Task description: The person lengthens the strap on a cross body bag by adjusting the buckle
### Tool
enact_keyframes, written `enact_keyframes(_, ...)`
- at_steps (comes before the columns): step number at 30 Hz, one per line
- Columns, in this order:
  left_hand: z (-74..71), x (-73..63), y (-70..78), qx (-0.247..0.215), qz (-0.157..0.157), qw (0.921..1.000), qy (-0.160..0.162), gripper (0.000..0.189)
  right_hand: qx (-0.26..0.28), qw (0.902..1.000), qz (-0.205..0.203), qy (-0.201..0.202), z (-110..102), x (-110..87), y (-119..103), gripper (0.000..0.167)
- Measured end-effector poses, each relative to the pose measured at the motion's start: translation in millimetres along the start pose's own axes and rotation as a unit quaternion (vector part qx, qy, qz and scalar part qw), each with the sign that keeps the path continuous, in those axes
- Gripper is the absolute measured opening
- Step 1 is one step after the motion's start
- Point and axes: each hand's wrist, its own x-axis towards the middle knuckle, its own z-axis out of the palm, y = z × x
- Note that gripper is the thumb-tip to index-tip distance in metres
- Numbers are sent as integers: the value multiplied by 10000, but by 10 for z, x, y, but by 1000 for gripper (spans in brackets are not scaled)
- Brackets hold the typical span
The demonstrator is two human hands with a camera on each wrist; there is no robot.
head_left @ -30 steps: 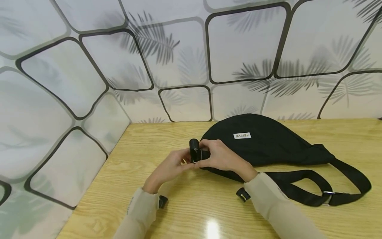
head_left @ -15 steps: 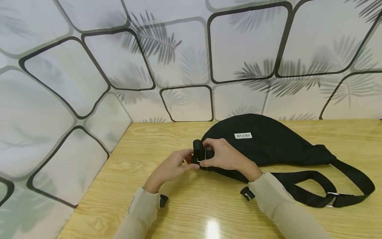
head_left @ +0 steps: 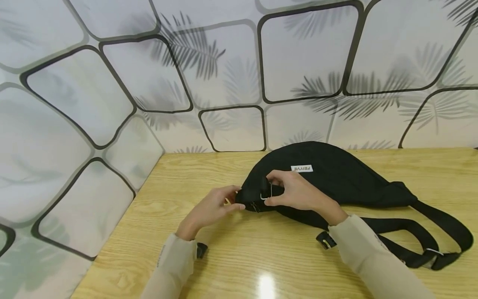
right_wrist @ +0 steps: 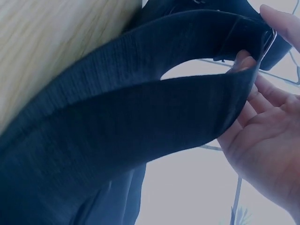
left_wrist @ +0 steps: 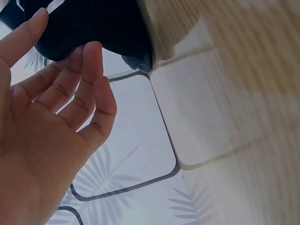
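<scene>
A black waist bag (head_left: pixel 317 182) with a small white label (head_left: pixel 301 168) lies on the table. At its left end my left hand (head_left: pixel 210 207) pinches the fabric between thumb and fingers; in the left wrist view, the thumb overlaps the dark cloth. My right hand (head_left: pixel 298 191) grips a black strap at a metal slider (head_left: pixel 266 196), just over the bag's left part. In the right wrist view, a wide loop of strap (right_wrist: pixel 187 112) runs out from the slider, with fingertips inside the bend. The bag partly hides the left fingertips.
The bag's webbing strap (head_left: pixel 407 224) curves over the table's right side, with a second metal slider (head_left: pixel 433 251) on it. Small black pieces sit against the left sleeve (head_left: pixel 169 261) and the right sleeve (head_left: pixel 367 245). A patterned wall (head_left: pixel 224 83) borders the wooden table (head_left: pixel 157 249).
My right hand has moved right with the slider, and the rolled strap end that stood up between my hands has gone with it. The strap at right shifted slightly right. My left hand stays by the bag's end.
</scene>
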Motion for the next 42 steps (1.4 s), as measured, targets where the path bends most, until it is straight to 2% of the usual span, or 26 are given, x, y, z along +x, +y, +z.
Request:
enact_keyframes(12, -14, -14, 4, 124, 1, 9999, -11, 42, -64, 9999, 85, 44, -128, -157, 63, 49)
enact_keyframes(22, -38, -18, -17, 22, -185, 9998, -18, 42, 72, 9998, -172, 75, -275, -273, 205, 40)
enact_keyframes(31, -31, -31, -1, 46, -281, 9996, -85, 45, 247, 9992, -312, 16, -213, -317, 269, 39)
enact_keyframes(35, -38, -26, 50, 75, -356, 9993, -72, 51, 297, 9990, -326, 57, -205, -326, 270, 38)
enact_keyframes(39, -43, 15, 160, 187, -446, 9988, 41, 60, 333, 9988, -342, 48, -205, -314, 272, 38)
enact_keyframes(42, -19, 92, 262, 322, -332, 9989, 34, 63, 344, 9988, -353, 25, -204, -299, 277, 39)
